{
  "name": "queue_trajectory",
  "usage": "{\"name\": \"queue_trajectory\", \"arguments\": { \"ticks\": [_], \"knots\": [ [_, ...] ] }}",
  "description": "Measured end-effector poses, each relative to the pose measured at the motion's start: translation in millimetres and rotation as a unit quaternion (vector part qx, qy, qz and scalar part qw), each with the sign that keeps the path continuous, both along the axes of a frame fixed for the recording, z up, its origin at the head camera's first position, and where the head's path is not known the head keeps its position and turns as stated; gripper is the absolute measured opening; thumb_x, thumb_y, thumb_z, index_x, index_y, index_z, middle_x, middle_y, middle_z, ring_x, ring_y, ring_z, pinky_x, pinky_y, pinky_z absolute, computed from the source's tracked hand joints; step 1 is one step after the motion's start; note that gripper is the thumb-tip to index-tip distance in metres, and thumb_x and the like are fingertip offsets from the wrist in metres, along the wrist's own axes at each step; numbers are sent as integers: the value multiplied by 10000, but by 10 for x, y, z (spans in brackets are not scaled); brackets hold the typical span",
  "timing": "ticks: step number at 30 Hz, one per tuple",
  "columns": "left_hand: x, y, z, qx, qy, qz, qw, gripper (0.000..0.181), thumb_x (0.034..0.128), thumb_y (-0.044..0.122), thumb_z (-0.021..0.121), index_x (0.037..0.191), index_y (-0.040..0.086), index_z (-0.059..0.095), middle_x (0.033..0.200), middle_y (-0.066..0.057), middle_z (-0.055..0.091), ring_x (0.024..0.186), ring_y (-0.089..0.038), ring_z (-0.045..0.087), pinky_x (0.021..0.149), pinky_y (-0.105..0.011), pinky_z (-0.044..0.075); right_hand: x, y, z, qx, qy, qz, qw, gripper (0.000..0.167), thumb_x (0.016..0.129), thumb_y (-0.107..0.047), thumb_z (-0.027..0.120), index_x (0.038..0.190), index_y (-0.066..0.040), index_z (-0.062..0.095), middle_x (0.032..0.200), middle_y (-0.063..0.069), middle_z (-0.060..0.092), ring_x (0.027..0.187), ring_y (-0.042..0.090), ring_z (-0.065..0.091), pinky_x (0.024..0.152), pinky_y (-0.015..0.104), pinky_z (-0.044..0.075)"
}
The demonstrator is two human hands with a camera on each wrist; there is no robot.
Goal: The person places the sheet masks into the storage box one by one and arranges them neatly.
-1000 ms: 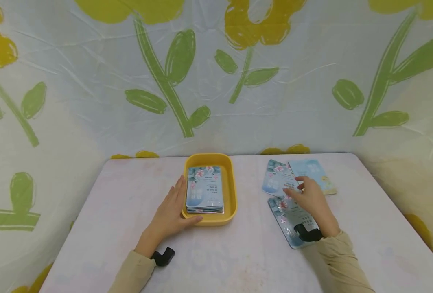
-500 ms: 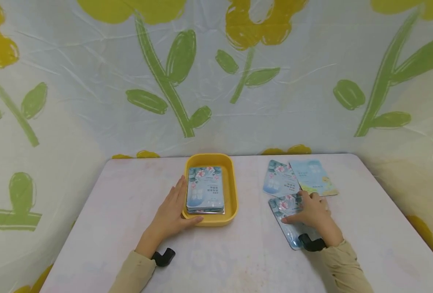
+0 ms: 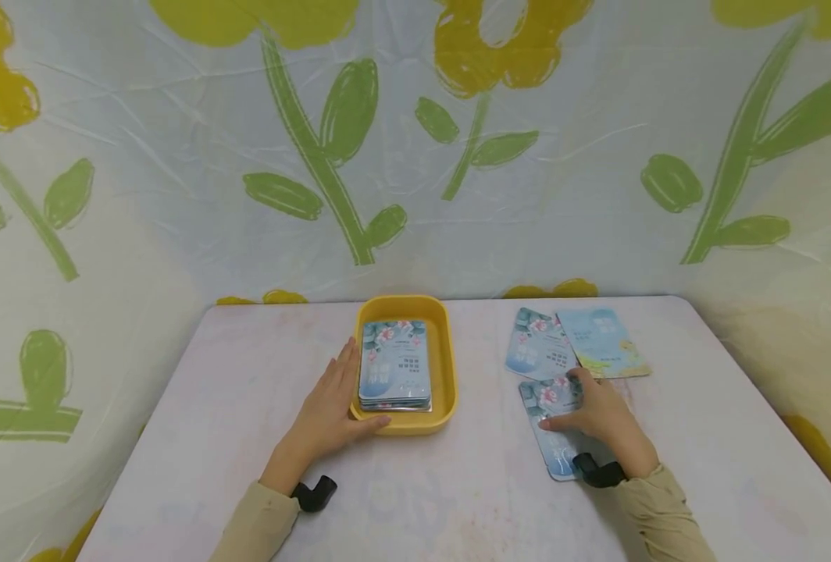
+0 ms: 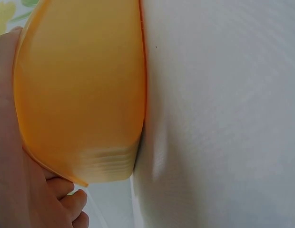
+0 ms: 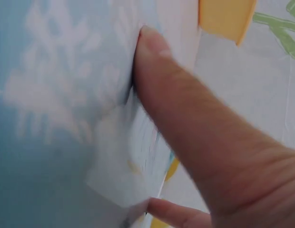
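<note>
In the head view, my left hand [image 3: 326, 414] lies against the left side of a yellow tray [image 3: 450, 382], fingers stretched along its rim and thumb at the front corner. A stack of blue floral sachets [image 3: 394, 365] sits inside the tray. My right hand [image 3: 604, 417] grips the nearest floral sachet [image 3: 551, 400] on the table's right, thumb at its left edge, a finger at its far edge. The right wrist view shows the thumb [image 5: 181, 109] against the edge of the sachet [image 5: 47, 156]. My palm and wrist hide part of this sachet.
Behind the right hand lie another floral sachet [image 3: 538, 347] and a paler blue one with a yellow-green lower edge [image 3: 598, 336], slightly overlapping. The white table [image 3: 415, 499] ends at a flower-printed cloth backdrop [image 3: 528, 218].
My right hand has come down and nearer to me from above the sachets onto the nearest one, which has shifted slightly right and turned. The left hand and tray stay put.
</note>
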State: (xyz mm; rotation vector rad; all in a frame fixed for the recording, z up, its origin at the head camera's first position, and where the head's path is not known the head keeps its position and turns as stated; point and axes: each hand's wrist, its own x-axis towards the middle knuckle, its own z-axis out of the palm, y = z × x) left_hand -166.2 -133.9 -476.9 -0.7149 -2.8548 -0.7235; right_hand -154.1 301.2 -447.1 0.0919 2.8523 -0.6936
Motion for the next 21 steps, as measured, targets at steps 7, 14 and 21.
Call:
{"name": "queue_trajectory", "arguments": {
  "ticks": [7,14,21],
  "knots": [
    [-9,-3,13,-20,-46,6,10000,1225,807,799,544,1589,39,-14,1670,-71,-21,1521,-158,3,1231,-421,96,-28,32,42,-263,-122,-14,9996,1119,655,-479,905,1438,61,315,1365,460,383,1167,577,469,911,664,444],
    [-14,-3,-2,-5,-30,-25,10000,1219,811,790,553,1590,43,-14,1670,-76,-16,1521,-158,5,1230,-423,101,-29,156,64,-1155,20,53,9933,646,731,-192,877,1268,-44,550,1346,424,444,1181,564,455,882,636,441],
    [-4,-11,5,3,-29,-7,10000,1213,814,768,576,1589,36,-4,1669,-77,-11,1521,-158,8,1231,-419,98,-54,275,-121,-2882,-155,564,9558,402,809,-93,799,1166,55,691,1390,306,491,1320,434,369,1054,587,367]
  ]
}}
